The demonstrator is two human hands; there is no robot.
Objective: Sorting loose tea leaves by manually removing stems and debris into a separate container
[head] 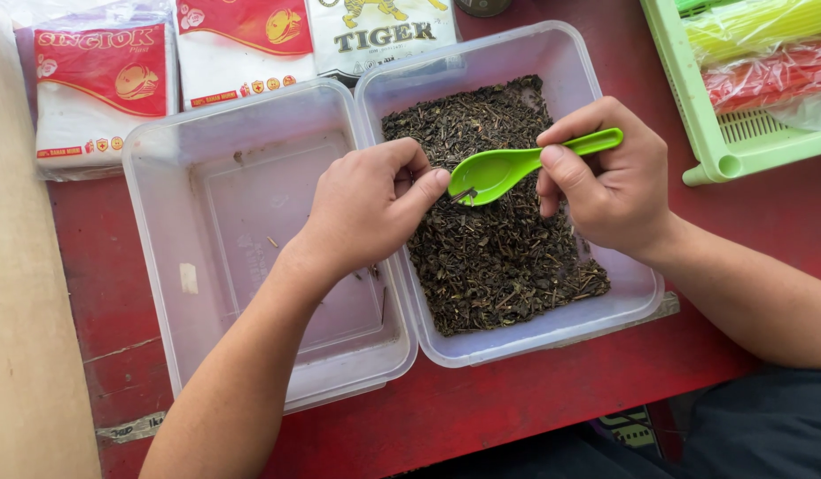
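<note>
On the red table [535, 399], a clear tub of dry tea leaves [504, 257] lies under the grip, an emptier tub [251, 231] leftward. Right hand [610, 182] clamps the green spoon [508, 168]; left hand [375, 204] pinches at its bowl. Sorting step, seemingly; next needs a delicate fingertip pick

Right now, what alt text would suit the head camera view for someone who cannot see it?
A right hand holds a green plastic spoon over a clear tub of dark dried leaves, while the left hand picks at the spoon's bowl. An almost empty clear tub sits beside it on a red table.
</note>
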